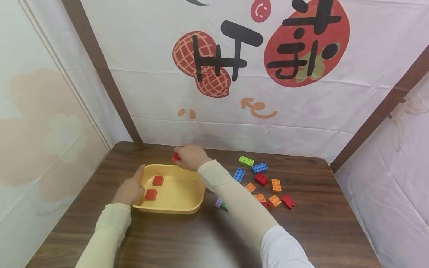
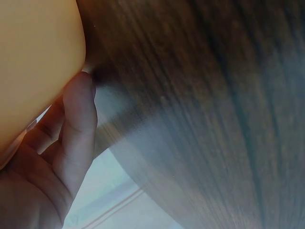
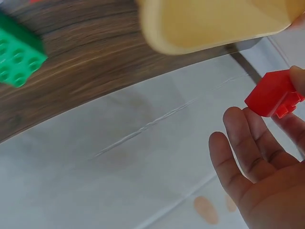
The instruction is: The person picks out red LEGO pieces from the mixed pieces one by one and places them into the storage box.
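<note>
A shallow yellow plastic basin (image 1: 179, 191) stands on the left part of the table. My left hand (image 1: 129, 190) grips its left rim, the thumb over the edge; in the left wrist view the fingers (image 2: 78, 102) lie against the outer wall. Inside, toward the left, lie two red bricks, one farther back (image 1: 158, 181) and one nearer (image 1: 151, 194). Above the basin's far rim, my right hand (image 1: 193, 158) pinches another red toy brick (image 3: 271, 93) between thumb and index finger, the other fingers stretched out. Part of that brick is hidden by the thumb.
Right of the basin lie several loose bricks: light green (image 1: 246, 160), blue (image 1: 260, 168), orange (image 1: 276, 185), red (image 1: 288, 201) and purple (image 1: 218, 202). My right forearm passes over some. A printed cloth wall (image 1: 151, 93) stands behind the wooden table (image 1: 311, 230).
</note>
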`<control>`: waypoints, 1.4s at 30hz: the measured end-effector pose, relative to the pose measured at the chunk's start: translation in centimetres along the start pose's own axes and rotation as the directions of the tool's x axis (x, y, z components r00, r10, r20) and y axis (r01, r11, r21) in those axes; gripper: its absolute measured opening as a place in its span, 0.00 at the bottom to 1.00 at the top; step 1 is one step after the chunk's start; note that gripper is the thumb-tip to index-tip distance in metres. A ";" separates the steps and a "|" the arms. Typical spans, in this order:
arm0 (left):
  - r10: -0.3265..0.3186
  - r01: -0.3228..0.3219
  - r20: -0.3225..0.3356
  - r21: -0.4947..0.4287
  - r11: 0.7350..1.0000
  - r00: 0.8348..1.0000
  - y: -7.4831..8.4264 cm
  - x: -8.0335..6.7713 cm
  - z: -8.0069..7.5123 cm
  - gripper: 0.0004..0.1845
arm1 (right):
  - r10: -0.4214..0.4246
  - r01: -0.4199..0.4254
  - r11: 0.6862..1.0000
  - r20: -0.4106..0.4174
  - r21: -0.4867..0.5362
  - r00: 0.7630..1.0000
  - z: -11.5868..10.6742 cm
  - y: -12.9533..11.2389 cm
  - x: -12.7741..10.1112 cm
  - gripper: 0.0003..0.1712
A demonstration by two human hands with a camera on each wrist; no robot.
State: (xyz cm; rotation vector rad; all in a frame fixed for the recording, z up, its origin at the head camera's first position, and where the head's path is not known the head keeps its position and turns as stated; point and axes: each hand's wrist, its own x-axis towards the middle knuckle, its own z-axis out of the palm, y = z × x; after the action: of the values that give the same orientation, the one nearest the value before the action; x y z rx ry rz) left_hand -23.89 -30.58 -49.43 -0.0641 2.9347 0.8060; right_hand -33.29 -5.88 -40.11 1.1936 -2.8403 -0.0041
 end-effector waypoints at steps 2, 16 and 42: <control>-0.001 0.001 0.001 -0.001 1.000 1.000 0.1 -0.1 -0.1 0.50 | -0.023 0.023 1.000 -0.008 0.002 1.000 0.0 -0.6 0.3 0.19; -0.050 0.050 0.031 -0.008 0.999 0.998 -0.2 0.1 0.4 0.51 | -0.053 0.050 0.997 0.031 0.064 0.998 1.2 -4.9 2.1 0.20; -0.001 0.001 -0.040 0.018 1.000 0.999 -0.2 0.2 0.6 0.48 | 0.000 0.009 0.998 0.142 -0.063 0.990 6.2 -6.7 3.2 0.09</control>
State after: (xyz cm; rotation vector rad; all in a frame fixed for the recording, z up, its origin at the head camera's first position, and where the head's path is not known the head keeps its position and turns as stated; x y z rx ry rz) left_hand -24.00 -30.48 -50.11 -0.0811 2.9788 0.7876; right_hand -31.13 -13.01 -46.27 1.2342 -2.9331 -0.1856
